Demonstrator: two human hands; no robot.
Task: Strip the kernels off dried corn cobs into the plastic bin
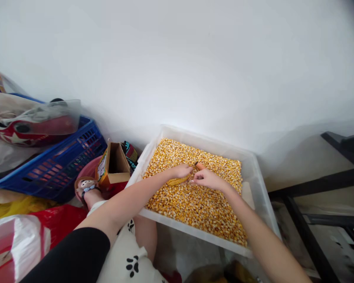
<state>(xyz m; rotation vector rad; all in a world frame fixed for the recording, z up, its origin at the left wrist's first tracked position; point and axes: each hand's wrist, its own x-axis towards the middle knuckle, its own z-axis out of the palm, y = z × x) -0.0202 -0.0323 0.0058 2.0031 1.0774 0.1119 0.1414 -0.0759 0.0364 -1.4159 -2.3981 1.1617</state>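
Corn cob (pixel 178 181) over kernel-filled clear bin (pixel 255 173), clamped by my left hand (pixel 181 171) and right hand (pixel 205 179) at either end. I judge it stiff, light, bumpy; loose kernels shed easily

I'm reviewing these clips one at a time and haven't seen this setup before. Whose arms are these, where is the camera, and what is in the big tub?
There is no machine here. One camera sits on a person's head and looks forward and down, so the two bare arms reaching in from the bottom are that person's own.

In front of them is a clear plastic tub filled with loose yellow kernels. Above the kernels, the left hand and the right hand meet on a corn cob: the left has a grip on the part with kernels, and the right is at the bare orange end.

To the left are an open cardboard box, a blue basket and some plastic bags. A dark metal frame stands on the right, against a white wall.
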